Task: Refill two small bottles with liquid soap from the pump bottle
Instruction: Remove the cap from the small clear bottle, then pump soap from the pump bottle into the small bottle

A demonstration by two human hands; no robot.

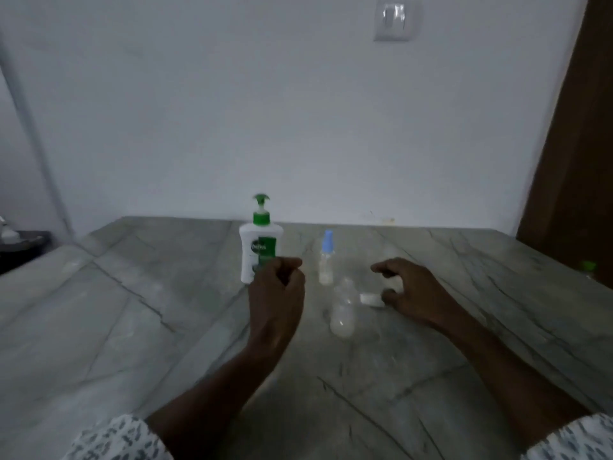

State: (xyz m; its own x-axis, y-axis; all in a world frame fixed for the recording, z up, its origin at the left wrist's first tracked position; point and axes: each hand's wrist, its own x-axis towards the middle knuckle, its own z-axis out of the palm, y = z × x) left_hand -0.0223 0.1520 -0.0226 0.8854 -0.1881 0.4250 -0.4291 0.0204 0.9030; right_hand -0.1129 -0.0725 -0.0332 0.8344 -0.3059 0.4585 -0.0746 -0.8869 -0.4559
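- Patterned sleeves show at the two lower corners, and a bare forearm reaches forward from each over the grey-green veined tabletop.
- The left hand is held above the tabletop with its fingers clenched into a fist. Nothing can be seen inside it. It overlaps the lower right corner of the pump bottle, but the blur hides whether the two touch.
- The right hand is arched low over the tabletop, forefinger stretched to the left and thumb tip right at a small white cap that lies on its side. I cannot tell whether the thumb and fingers grasp the cap or are only beside it.
- Between the two hands stands a clear small bottle with its neck uncapped, just left of the white cap. Its contents are too blurred to judge.
- Just behind it a second small bottle stands upright with a pale blue cap on.
- Left of that is the white pump bottle, upright, with a green label and green pump head.
- A green-topped object sits at the far right edge of the tabletop, well apart from the rest.
- Behind everything are a white wall with a switch plate, a brown door at right and a dark object at left.
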